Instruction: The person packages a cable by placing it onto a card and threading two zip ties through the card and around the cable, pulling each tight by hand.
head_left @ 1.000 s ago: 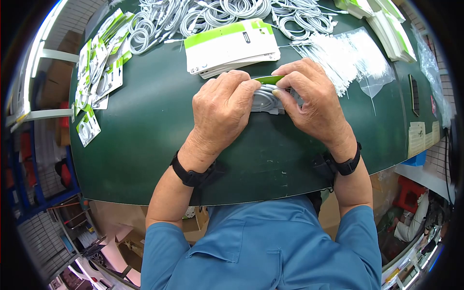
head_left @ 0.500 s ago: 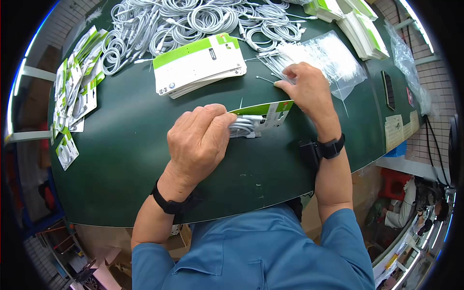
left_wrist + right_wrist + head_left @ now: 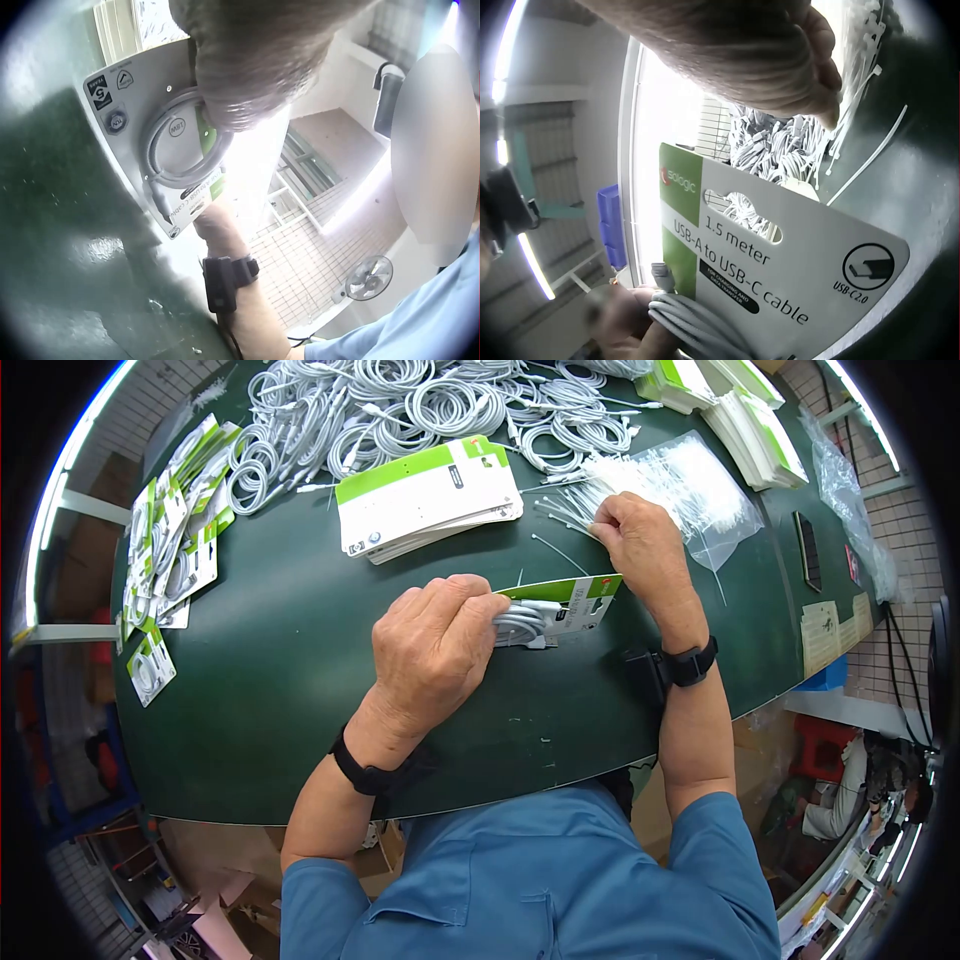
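In the head view my left hand (image 3: 437, 648) grips the left part of a printed product card (image 3: 590, 607) held up on edge. A coiled grey-white USB cable (image 3: 522, 622) lies against the card's near face, and a thin white end sticks up behind its top edge. Printing on the card (image 3: 802, 225) in the right wrist view reads USB-A to USB-C cable. My right hand (image 3: 645, 550) is beyond the card, thumb and fingertips pinched at the near ends of the white cable ties (image 3: 570, 510). One loose tie (image 3: 560, 554) lies between that hand and the card.
A stack of cards (image 3: 430, 500) lies behind the left hand, with a heap of coiled cables (image 3: 400, 410) beyond. Finished-looking carded cables (image 3: 175, 540) pile up at left. A plastic bag of ties (image 3: 715, 500), more card stacks (image 3: 755, 440) and a phone (image 3: 807, 550) are at right.
My right hand has left the card and moved out to the cable ties, its fingertips coming together there. The left hand has kept the card and cable, lower and nearer me.
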`<move>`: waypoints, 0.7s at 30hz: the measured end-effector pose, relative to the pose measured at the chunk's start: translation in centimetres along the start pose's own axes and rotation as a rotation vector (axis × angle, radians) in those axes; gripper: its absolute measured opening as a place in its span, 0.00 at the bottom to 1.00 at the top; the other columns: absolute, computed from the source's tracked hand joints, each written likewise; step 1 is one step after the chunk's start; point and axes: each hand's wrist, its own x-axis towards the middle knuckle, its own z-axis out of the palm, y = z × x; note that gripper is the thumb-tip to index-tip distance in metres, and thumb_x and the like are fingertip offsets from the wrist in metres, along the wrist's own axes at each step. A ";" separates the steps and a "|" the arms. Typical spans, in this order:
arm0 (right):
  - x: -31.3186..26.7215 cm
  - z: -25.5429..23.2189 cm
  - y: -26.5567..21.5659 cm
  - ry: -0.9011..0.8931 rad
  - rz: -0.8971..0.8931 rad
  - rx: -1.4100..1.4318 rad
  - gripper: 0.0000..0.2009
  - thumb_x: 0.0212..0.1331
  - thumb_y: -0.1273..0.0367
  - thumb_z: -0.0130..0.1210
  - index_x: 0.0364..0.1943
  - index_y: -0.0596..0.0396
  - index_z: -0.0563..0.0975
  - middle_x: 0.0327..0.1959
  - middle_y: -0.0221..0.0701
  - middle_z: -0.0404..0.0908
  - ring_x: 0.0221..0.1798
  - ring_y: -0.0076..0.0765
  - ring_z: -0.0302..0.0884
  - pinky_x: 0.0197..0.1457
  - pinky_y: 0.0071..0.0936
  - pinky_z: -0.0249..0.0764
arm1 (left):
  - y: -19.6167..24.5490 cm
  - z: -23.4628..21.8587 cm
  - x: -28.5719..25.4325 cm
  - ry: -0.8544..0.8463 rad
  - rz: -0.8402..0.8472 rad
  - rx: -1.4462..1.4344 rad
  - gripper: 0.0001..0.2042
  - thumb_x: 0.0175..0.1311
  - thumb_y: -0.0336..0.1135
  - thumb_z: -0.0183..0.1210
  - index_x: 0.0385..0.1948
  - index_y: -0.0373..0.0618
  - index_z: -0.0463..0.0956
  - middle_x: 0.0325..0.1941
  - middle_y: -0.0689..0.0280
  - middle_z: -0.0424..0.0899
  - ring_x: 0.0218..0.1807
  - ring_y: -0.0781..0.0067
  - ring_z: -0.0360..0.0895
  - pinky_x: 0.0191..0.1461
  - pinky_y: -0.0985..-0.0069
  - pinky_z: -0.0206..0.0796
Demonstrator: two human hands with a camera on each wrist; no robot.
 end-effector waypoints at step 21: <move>-0.2 -0.2 -0.2 0.156 -0.066 0.093 0.04 0.63 0.73 0.64 0.37 0.55 0.88 0.38 0.41 0.86 0.44 0.52 0.85 0.51 0.42 0.80 | 0.0 -0.1 0.0 -0.019 0.027 -0.035 0.16 0.46 0.19 0.71 0.38 0.45 0.83 0.39 0.64 0.88 0.37 0.61 0.86 0.39 0.68 0.76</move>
